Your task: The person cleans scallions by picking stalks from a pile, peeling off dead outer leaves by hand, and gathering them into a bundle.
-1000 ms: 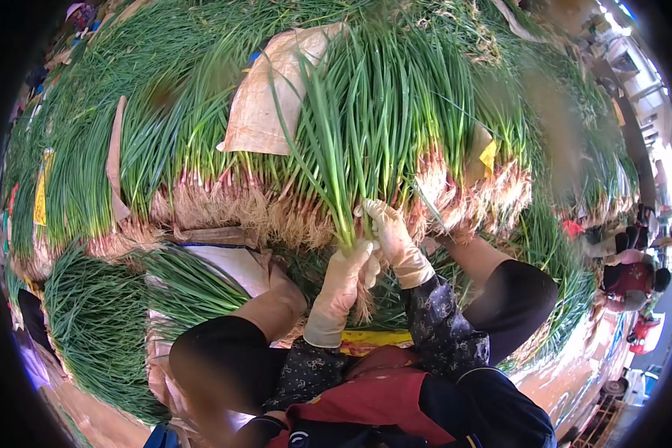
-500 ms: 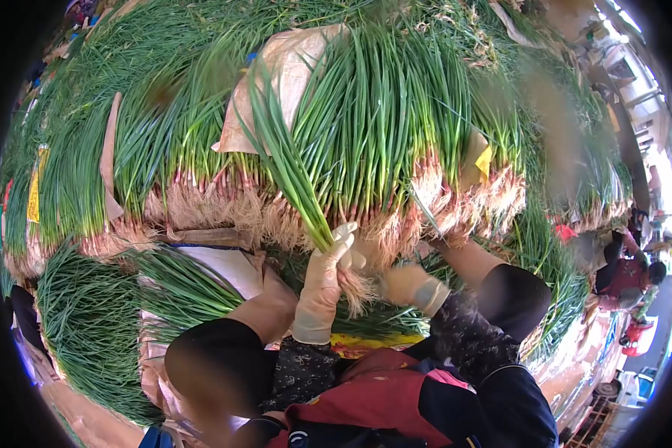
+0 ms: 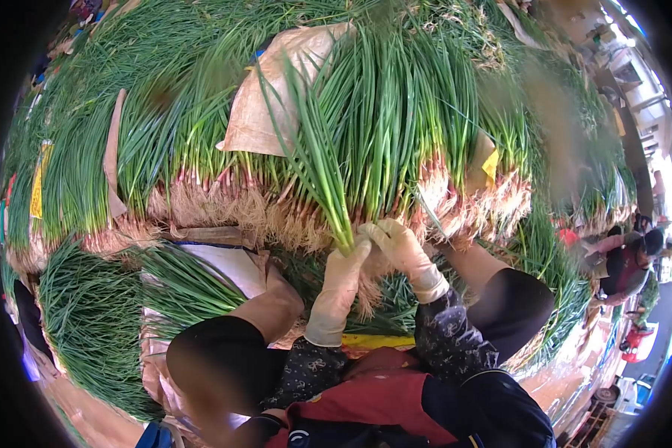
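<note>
My left hand, in a pale glove, is closed around a small bunch of green onions. Their leaves point up and a little left, and their stringy roots hang below my fist. Beside it, my gloved right hand has its fingers pinched together at the left thumb, close to the stems; what lies between those fingertips is too small to make out. Just behind both hands stands a long row of green onions, leaves up and pale roots toward me.
A tan sheet lies over part of the row. More green onions are heaped at the lower left, near a white sheet. My bent knees flank my hands. Another person is at the far right.
My right hand has come up and left to meet my left hand. The left hand and its bunch have shifted slightly right, and the leaves stand more upright.
</note>
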Demonstrator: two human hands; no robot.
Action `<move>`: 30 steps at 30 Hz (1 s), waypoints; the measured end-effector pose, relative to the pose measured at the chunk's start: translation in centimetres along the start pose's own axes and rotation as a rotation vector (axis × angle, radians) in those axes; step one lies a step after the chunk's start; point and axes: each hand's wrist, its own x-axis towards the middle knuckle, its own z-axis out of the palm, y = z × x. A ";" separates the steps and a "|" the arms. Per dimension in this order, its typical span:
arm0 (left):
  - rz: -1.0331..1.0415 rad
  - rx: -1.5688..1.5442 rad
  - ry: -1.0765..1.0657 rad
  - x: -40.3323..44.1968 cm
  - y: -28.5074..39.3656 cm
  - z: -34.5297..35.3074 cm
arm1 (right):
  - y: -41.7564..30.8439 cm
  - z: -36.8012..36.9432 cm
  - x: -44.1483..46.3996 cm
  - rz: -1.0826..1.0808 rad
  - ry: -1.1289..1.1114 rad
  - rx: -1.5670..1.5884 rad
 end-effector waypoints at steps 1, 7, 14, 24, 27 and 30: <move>-0.002 0.005 -0.031 -0.1 0.0 0.3 | -0.1 0.3 -0.3 -0.128 0.041 0.024; -0.108 -0.076 -0.149 -1.3 0.7 0.2 | -3.8 -1.5 0.3 0.593 -0.030 0.841; -0.054 -0.079 -0.165 -1.1 -0.2 -0.2 | -3.2 0.0 -0.5 0.369 0.153 0.783; -0.207 -0.364 -0.339 -2.0 0.7 -0.7 | -4.6 -0.4 -0.6 0.391 0.042 1.060; -0.226 -0.457 -0.308 -2.2 -0.2 0.2 | -4.3 0.5 0.2 0.591 0.106 1.093; -0.190 -0.479 -0.310 -2.2 -0.4 -0.5 | -4.3 0.7 1.3 0.653 0.220 0.992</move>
